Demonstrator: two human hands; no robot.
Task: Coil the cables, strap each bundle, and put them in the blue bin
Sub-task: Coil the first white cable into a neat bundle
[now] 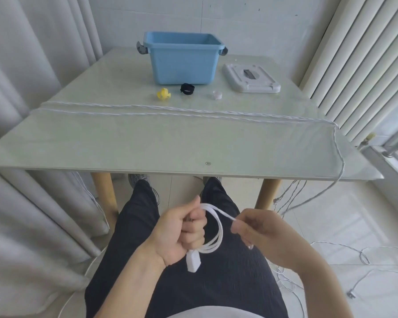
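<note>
Over our lap, our left hand (184,230) fists the thin white twisted cable's (216,228) first loops; right hand (257,228) fingers pinch the feed. Light, limp, springy, we judge: grip where loops cross.

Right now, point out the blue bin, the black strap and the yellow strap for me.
blue bin (182,65), head view, on its front wall.
black strap (187,89), head view, on the middle of the loop.
yellow strap (163,94), head view, on its middle.
</note>
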